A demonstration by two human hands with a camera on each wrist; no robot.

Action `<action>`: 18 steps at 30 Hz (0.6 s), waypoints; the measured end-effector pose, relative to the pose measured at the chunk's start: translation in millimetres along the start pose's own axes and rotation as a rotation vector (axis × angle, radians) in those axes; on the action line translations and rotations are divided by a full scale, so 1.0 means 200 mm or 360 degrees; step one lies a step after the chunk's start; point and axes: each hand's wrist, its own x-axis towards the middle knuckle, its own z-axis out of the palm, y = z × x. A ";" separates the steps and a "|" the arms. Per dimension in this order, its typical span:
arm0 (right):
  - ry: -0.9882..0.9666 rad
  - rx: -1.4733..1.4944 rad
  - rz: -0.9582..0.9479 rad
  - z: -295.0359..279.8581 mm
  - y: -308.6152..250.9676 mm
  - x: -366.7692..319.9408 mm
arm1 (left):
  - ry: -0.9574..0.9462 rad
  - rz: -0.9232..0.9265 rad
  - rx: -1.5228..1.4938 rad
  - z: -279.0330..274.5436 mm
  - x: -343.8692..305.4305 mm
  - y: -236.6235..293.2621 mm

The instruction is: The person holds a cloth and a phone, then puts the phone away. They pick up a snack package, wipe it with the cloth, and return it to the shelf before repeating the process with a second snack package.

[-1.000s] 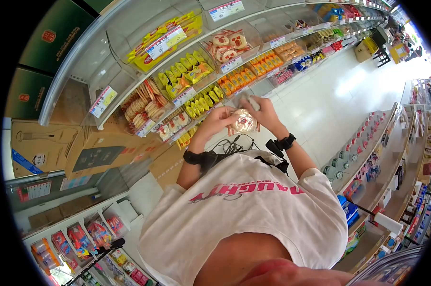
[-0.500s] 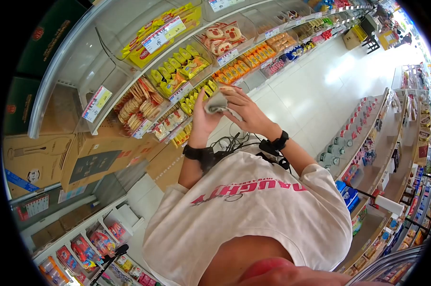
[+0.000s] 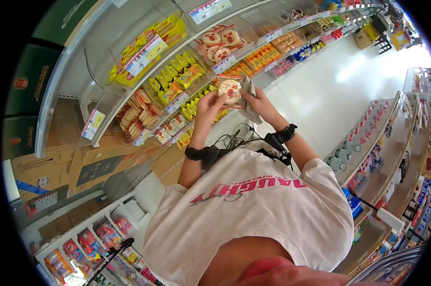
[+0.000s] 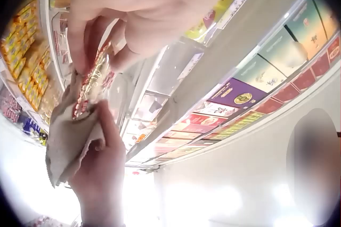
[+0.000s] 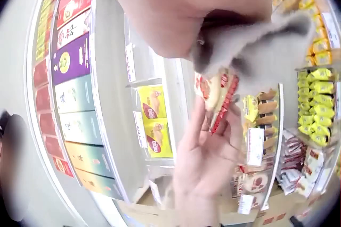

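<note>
Held up before the shelf (image 3: pixel 63 71), at 12 o'clock from the chest: a snack packet (image 3: pixel 230 90), round biscuit showing through a red-edged wrapper. Pinched at its 8 o'clock edge by the left hand (image 3: pixel 209 107), fingers and thumb clamped on the wrapper. Met from 3 o'clock by the right hand (image 3: pixel 262 106), fingers curled around a grey cloth (image 3: pixel 250 108) laid against the packet's right side and hanging below it. Edge-on in the left wrist view, packet between thumb and fingertips, cloth bunched just beneath.

At 10 o'clock of the packet, yellow packets (image 3: pixel 177 76) in clear bins. At 12 o'clock, a bin of round biscuits (image 3: pixel 220 40) much like the held one. At 1 o'clock, orange packets (image 3: pixel 253 59). White price tags (image 3: pixel 92 124) along the shelf fronts. Cardboard boxes (image 3: pixel 96 162) at 8 o'clock, pale floor (image 3: pixel 330 90) at 3 o'clock, a second shelf row (image 3: pixel 377 138) beyond it.
</note>
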 end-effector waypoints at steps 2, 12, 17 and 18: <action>0.0036 0.0083 -0.0016 -0.06 0.05 0.10 | -0.0070 -0.0096 0.0025 0.02 0.07 0.04; 0.0501 -0.0621 -0.0924 -0.29 -0.09 0.45 | 0.0352 0.0153 0.0423 0.09 0.55 0.14; -0.0013 -0.1135 -0.1355 -0.21 -0.14 0.61 | 0.0227 0.0184 0.0074 0.07 0.72 0.09; -0.0038 -0.1136 -0.1315 -0.20 -0.15 0.63 | 0.0291 0.0184 0.0127 0.07 0.74 0.11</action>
